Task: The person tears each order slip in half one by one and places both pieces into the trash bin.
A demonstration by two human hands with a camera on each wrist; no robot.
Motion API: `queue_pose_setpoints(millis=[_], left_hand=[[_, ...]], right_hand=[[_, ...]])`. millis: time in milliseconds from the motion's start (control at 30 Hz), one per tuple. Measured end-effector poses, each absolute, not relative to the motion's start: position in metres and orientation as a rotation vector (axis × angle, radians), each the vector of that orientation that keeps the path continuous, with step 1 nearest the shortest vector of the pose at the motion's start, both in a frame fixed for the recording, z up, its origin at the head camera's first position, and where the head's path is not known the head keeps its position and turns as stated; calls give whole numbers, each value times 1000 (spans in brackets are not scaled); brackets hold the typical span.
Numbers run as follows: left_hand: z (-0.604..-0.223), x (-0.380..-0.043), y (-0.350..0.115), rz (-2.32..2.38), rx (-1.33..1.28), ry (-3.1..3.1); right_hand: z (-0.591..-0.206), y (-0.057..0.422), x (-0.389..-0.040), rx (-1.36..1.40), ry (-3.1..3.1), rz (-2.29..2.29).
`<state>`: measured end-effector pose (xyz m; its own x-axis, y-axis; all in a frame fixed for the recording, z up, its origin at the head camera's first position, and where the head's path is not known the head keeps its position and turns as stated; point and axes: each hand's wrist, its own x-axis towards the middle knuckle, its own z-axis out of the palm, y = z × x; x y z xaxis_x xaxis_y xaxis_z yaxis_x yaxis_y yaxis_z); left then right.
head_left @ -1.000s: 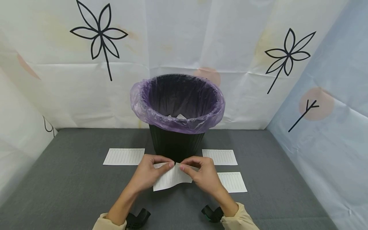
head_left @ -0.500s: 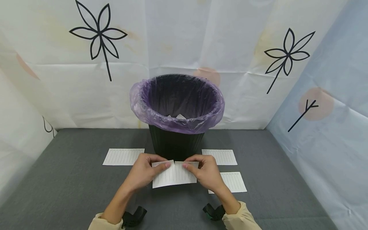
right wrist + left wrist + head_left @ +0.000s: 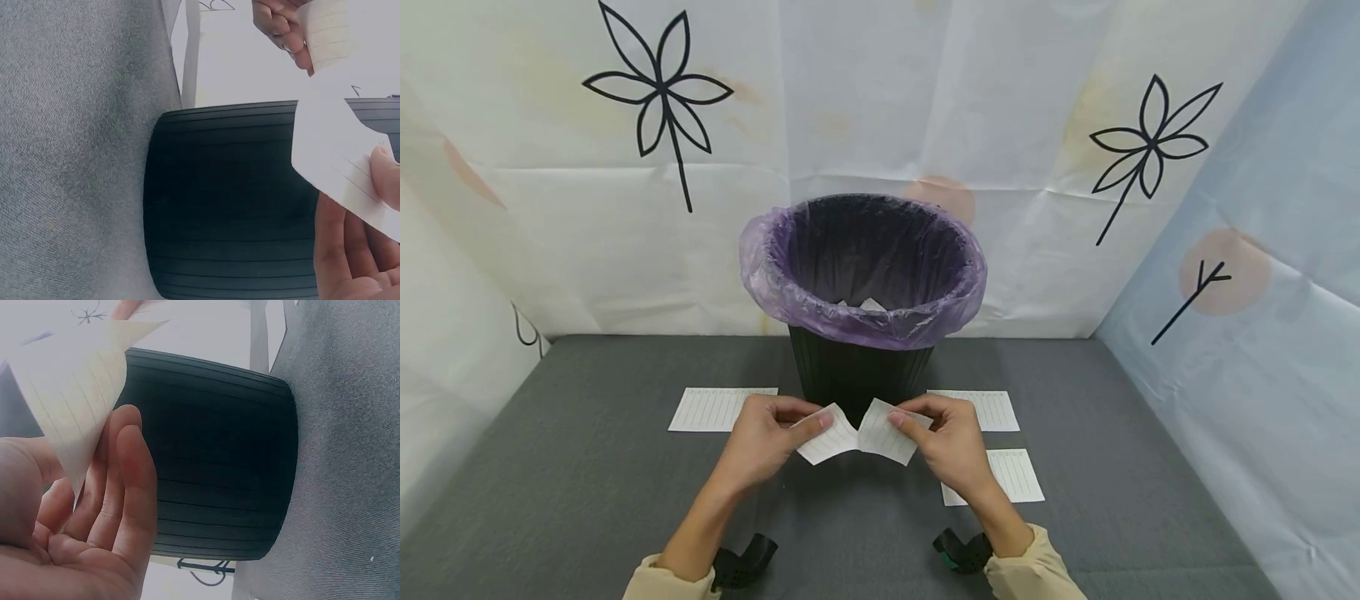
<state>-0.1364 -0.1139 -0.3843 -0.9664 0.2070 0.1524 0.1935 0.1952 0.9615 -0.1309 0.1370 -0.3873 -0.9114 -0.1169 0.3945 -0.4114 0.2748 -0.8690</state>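
Both hands hold one lined paper slip in front of the bin, torn from its top edge into two flaps that still meet low in the middle. My left hand pinches the left flap between thumb and fingers. The right flap is pinched by my right hand. In the left wrist view the paper bends up out of the grip. The right wrist view has the paper twisting between the two hands.
A black trash bin with a purple liner stands behind the hands, white paper bits inside. Lined slips lie on the grey table: one on the left, one at the right back, one partly under the right forearm.
My hands have moved apart, left and right. The small notch at the slip's top edge has become a deep tear, and the two flaps have tilted outward.
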Motion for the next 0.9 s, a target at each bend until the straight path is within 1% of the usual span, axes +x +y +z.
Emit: queue_pose_setpoints(millis=[533,733,900], left_hand=[[-377,-138,-126,1987,259,2433],[-370,-136,-131,1972,292,2454],[-356,-130,-135,1986,335,2484]], right_hand=[[-380,149,-134,378,-2140,1818],[-373,155,-132,398,-2136,1797],[-357,163,-126,438,-2131,1759]])
